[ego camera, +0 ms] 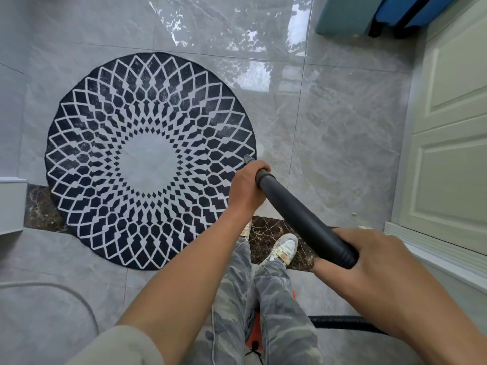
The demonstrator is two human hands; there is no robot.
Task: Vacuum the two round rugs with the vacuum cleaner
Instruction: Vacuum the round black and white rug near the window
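A pale cord [79, 299] curves across the grey tiled floor [329, 127] near its lower left corner. Just right of it lies one round rug [150, 159], black with a white lattice and a plain pale centre. It lies flat on the tiles and its lower edge overlaps a dark marble strip [276, 238]; the second rug is not in view. At the rug's right edge the left hand [246, 189] has its fingers curled round the lower part of the black vacuum tube [303, 217]. Just beyond the knuckles the grey nozzle [247, 159] points down at the rug's outer ring; whether the tip touches the pile I cannot tell. The tube slants up and rightward to the right hand [374, 267], whose fingers and thumb wrap its upper end. Below that hand a ribbed black hose [340, 322] runs along the floor towards a red vacuum body [254, 333] half hidden behind the person's legs. A cream panelled door [453, 154] closes the right side, and a blue suitcase [400, 14] stands at the floor's upper right corner. The step in hand looks like vacuuming this rug, with the nozzle at its right rim. The next move likely calls for a firm two-handed hold and a sweep leftward across the pattern. Light pressure should stop the thin rug bunching.
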